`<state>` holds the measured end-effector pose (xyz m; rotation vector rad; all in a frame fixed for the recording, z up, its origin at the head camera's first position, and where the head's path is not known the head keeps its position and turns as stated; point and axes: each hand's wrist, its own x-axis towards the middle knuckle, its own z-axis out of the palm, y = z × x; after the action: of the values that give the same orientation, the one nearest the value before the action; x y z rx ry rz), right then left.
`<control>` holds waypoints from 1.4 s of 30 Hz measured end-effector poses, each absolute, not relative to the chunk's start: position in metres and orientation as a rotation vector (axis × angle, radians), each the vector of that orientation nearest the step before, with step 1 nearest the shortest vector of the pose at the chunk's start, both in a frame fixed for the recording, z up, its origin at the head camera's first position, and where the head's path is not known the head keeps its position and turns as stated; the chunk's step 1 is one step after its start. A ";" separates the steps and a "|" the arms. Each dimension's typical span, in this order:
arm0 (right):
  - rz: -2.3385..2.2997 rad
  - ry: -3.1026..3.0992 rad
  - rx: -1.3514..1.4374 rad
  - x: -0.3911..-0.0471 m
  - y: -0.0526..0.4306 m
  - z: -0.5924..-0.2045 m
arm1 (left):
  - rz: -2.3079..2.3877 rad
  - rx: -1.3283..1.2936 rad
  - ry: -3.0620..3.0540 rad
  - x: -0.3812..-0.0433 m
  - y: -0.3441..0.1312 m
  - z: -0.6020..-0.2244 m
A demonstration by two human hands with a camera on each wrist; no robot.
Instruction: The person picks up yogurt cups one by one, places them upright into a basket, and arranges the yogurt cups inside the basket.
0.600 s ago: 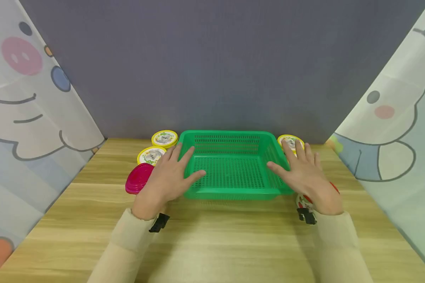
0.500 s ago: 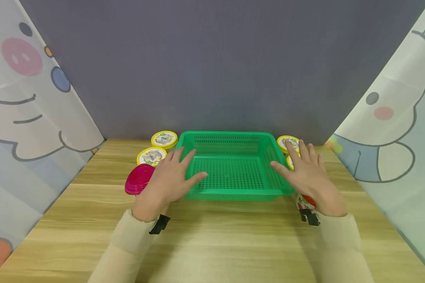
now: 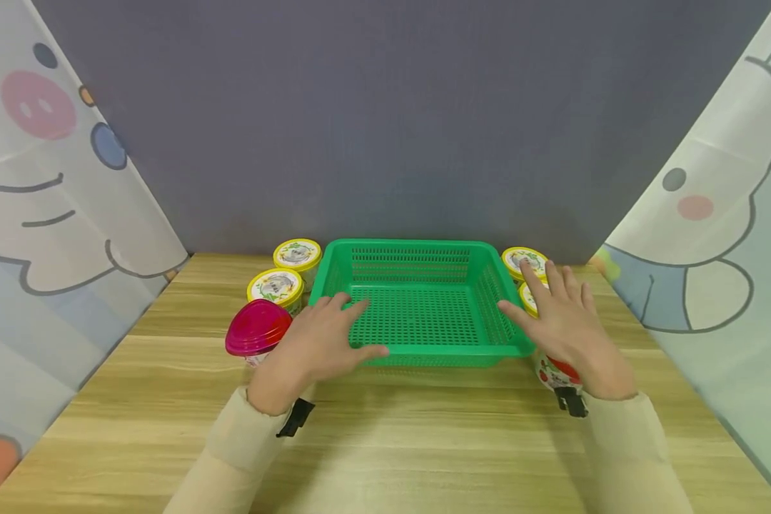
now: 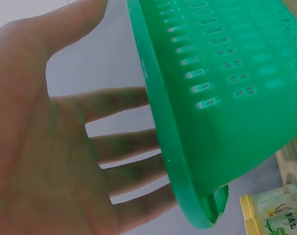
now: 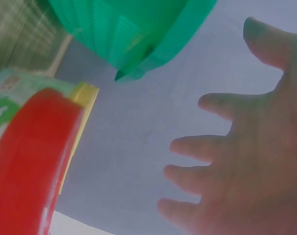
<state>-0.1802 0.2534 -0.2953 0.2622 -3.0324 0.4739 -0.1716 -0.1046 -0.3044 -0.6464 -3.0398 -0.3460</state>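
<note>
A green plastic basket (image 3: 437, 350) with slotted walls stands against the back of the table. Over its left front corner is my left hand (image 3: 315, 346), thumb spread from the fingers; in the left wrist view the fingers pass behind the basket's rim (image 4: 160, 107). My right hand (image 3: 568, 325) hovers beyond the basket's right side with its fingers spread, holding nothing. Below it is a red-lidded tub (image 3: 555, 373), partly hidden by the wrist. Two yellow-lidded tubs, one at the back (image 3: 519, 258) and one nearer (image 3: 528, 300), stand by the right hand's fingertips.
Left of the basket, a tub with a pink lid (image 3: 259, 327) stands in front of two yellow-lidded tubs, a nearer one (image 3: 276, 285) and a farther one (image 3: 298, 253). A dark grey panel (image 3: 398, 128) rises behind the wooden table (image 3: 398, 435). Cartoon-printed cloth (image 3: 45, 235) hangs at both sides.
My left hand has drawn back toward me and slightly right, its fingers more bent. The right hand has shifted a little right and nearer, baring more of the tubs. The basket stays put.
</note>
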 end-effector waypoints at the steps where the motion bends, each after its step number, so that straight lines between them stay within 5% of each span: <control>1: 0.465 -3.033 0.265 -0.180 0.254 -0.296 | -0.342 -0.651 -3.049 -0.171 -0.104 -0.305; 42: 0.382 -3.098 0.317 -0.161 0.308 -0.318 | -0.375 -0.678 -3.216 -0.170 -0.103 -0.313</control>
<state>-0.1606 0.3079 -0.3184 0.3174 -3.0981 0.3821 -0.1701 -0.1029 -0.3135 -0.6783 -3.2162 -0.3750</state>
